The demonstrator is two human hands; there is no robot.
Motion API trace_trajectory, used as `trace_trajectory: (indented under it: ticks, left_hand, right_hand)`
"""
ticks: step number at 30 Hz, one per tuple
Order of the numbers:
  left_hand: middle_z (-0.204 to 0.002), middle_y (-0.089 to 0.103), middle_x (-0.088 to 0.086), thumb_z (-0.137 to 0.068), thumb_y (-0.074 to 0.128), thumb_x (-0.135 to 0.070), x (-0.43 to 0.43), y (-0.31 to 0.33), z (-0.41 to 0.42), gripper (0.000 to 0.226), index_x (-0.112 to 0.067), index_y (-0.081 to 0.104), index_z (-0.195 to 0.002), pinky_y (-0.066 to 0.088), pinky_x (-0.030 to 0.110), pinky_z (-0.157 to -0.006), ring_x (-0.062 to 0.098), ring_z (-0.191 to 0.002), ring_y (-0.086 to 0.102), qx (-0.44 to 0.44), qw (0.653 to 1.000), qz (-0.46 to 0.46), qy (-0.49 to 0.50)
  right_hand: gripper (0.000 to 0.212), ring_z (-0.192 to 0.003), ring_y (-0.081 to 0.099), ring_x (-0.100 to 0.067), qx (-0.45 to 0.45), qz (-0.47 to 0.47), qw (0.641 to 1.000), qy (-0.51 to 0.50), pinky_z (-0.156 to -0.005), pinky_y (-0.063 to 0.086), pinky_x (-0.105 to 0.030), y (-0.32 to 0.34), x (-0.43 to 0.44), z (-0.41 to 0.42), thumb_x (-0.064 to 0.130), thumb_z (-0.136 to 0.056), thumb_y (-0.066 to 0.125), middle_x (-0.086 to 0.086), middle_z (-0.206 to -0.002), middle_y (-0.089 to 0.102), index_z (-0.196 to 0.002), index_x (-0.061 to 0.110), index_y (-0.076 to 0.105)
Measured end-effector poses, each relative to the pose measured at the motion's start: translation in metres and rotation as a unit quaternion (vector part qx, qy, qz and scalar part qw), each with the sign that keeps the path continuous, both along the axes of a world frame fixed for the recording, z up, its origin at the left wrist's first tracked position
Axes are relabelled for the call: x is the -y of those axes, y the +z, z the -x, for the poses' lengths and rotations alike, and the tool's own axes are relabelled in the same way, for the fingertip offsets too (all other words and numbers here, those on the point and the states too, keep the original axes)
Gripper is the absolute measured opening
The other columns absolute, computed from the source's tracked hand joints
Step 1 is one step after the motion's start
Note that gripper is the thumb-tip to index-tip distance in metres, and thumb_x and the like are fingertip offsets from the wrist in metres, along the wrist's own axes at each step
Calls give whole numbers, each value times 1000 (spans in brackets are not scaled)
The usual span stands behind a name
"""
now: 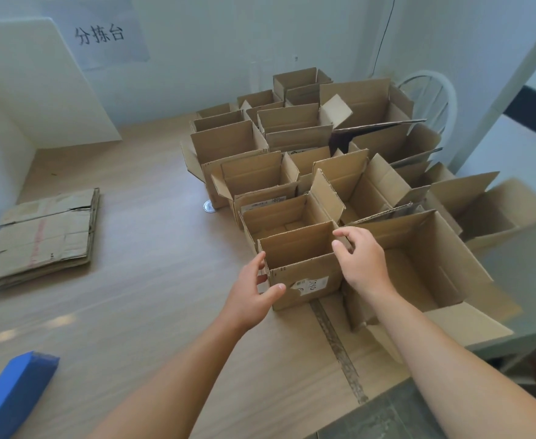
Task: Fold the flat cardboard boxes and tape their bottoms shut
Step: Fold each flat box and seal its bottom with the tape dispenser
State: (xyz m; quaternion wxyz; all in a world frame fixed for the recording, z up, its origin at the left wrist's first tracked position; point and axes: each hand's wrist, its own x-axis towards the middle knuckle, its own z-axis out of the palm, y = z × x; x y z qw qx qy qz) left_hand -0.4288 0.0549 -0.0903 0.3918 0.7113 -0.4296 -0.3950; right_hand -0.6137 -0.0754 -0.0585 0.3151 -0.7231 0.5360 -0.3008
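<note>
**Both hands on the front box**

You are holding the small box (301,264) at the near end of the cluster, standing upright on the table (139,312) with its top open towards you. Your left hand (254,289) is gripping its near left corner, with the thumb lying on the front face beside the white label (311,285) and the fingers wrapping round the left side. Your right hand (360,258) is pinching the box's right rim near the far corner, thumb and fingers curling over the edge.

Just to the right, a larger box (418,264) is standing open, touching the small one. Behind both, the assembled boxes (292,147) are crowding the far right part of the table, all with flaps up.

Well apart on the left, the stack of flat boxes (43,236) is lying on the tabletop. The blue tape dispenser (10,394) is sitting at the near left corner, partly out of view. A white chair (428,93) is standing behind the boxes, and a paper sign (108,33) is hanging on the wall.
</note>
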Motion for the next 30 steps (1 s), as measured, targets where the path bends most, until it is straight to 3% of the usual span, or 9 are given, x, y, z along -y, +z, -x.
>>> trace_trajectory:
  ticks: [6,10,19,30]
  left_hand:
    - [-148,40,-4,-91,66,-34,-5,-4,-3,75,-30,27,-154,48,27,-94,11,-127,49,29,999,7,-17]
    - [-139,50,-4,-93,64,-36,-12,5,-24,61,-25,40,-147,44,25,-97,8,-119,53,156,987,11,-31]
    - [-137,51,-7,-96,53,-43,-68,40,-148,47,-25,49,-140,40,32,-101,17,-127,46,413,907,-71,-27]
    - [-138,48,1,-98,46,-42,-154,46,-348,48,-23,44,-142,37,37,-100,24,-127,43,500,836,-226,16]
  right_hand:
    - [21,-105,55,-13,-30,110,989,92,-94,44,-27,5,-5,-19,20,-96,55,0,-113,63,-110,13,69]
    - [31,-106,58,-20,-109,126,971,172,-84,46,-31,15,-14,-54,35,-97,49,-1,-114,65,-114,16,68]
    - [35,-111,54,-31,-252,145,906,307,-87,45,-40,33,-35,-179,41,-101,44,-4,-122,58,-128,22,56]
    - [39,-118,50,-28,-322,124,844,411,-91,43,-40,22,-116,-393,43,-103,36,-3,-129,53,-134,24,50]
